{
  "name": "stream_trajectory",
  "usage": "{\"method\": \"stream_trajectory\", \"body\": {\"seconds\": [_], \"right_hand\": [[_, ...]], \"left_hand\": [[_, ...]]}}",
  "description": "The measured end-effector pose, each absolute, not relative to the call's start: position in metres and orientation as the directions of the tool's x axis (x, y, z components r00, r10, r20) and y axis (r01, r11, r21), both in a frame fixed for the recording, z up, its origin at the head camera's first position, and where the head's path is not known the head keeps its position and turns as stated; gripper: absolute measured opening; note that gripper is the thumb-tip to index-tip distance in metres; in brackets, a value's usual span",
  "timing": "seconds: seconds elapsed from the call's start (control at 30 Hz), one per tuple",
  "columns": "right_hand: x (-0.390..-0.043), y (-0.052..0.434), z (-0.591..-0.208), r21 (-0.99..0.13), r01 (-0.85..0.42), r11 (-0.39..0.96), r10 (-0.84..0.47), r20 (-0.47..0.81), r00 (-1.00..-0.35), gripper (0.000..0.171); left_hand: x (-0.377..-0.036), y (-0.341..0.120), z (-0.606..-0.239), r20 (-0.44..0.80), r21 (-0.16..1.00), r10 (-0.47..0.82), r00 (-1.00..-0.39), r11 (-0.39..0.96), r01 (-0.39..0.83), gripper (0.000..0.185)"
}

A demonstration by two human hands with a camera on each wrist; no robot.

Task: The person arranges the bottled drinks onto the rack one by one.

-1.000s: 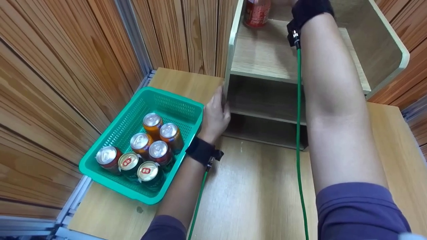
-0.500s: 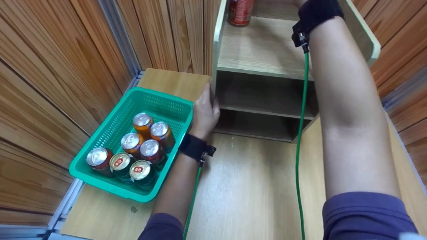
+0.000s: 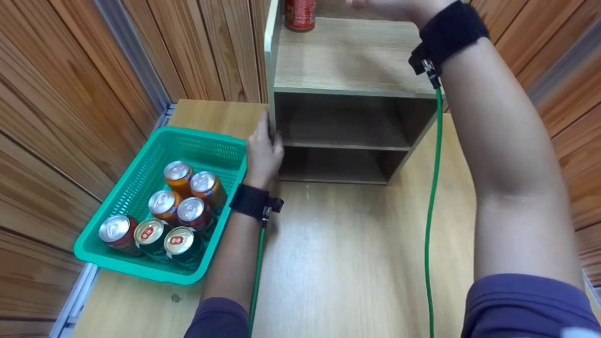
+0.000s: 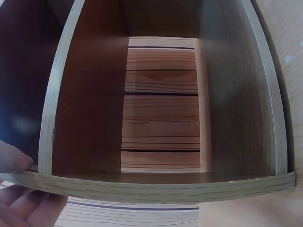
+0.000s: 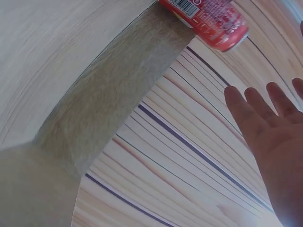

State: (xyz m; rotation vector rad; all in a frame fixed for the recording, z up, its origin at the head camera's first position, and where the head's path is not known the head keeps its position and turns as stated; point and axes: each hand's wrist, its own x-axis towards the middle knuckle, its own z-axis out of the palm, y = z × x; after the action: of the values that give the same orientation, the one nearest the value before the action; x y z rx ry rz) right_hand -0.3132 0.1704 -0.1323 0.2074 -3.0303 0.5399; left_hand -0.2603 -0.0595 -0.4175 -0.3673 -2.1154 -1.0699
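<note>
My left hand [image 3: 264, 152] grips the left side panel of a small wooden shelf unit [image 3: 347, 56]. In the left wrist view the thumb [image 4: 14, 158] lies inside the panel [image 4: 165, 191] and the fingers [image 4: 38, 205] wrap its outer face. Over the unit's top board, my right hand [image 3: 399, 7] is held out with straight fingers and nothing in them; the head view cuts off part of it. A red drink can [image 3: 300, 14] stands on that board by the left panel. The right wrist view shows the same can [image 5: 213, 21] apart from the fingertips.
A green plastic basket [image 3: 131, 272] with several upright drink cans [image 3: 191, 211] sits left of my left forearm. Below the top board are two dark compartments [image 3: 338, 119]. Wood-plank walls [image 3: 56, 94] enclose the table [image 3: 338, 263]. A green cable hangs from each wrist strap.
The head view has turned, so the basket, shelf unit and red can sit farther left. My right hand has drawn back into view over the top board. The left hand keeps its grip.
</note>
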Motion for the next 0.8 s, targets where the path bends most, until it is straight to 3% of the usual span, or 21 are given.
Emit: {"method": "stream_trajectory", "body": {"seconds": [0.17,0.3,0.53,0.63,0.8], "right_hand": [[-0.29,0.177,-0.133,-0.445,-0.042,0.894,-0.044,0.005,-0.999,0.082],[-0.273,0.182,-0.137,-0.398,-0.236,0.887,-0.186,0.16,-0.969,0.08],[-0.246,0.198,-0.154,-0.248,-0.561,0.79,-0.456,0.375,-0.807,0.072],[-0.24,0.208,-0.163,-0.157,-0.645,0.748,-0.536,0.431,-0.726,0.067],[-0.233,0.223,-0.18,-0.113,-0.731,0.674,-0.596,0.502,-0.627,0.066]], "left_hand": [[-0.264,-0.066,-0.416,0.7,0.594,-0.084,-0.71,0.621,0.512,0.053],[-0.267,-0.072,-0.416,0.689,0.611,-0.107,-0.717,0.618,0.495,0.052],[-0.27,-0.08,-0.419,0.677,0.617,-0.119,-0.727,0.631,0.471,0.051],[-0.271,-0.081,-0.419,0.671,0.613,-0.113,-0.733,0.641,0.463,0.05],[-0.272,-0.084,-0.42,0.668,0.611,-0.117,-0.735,0.649,0.453,0.051]]}}
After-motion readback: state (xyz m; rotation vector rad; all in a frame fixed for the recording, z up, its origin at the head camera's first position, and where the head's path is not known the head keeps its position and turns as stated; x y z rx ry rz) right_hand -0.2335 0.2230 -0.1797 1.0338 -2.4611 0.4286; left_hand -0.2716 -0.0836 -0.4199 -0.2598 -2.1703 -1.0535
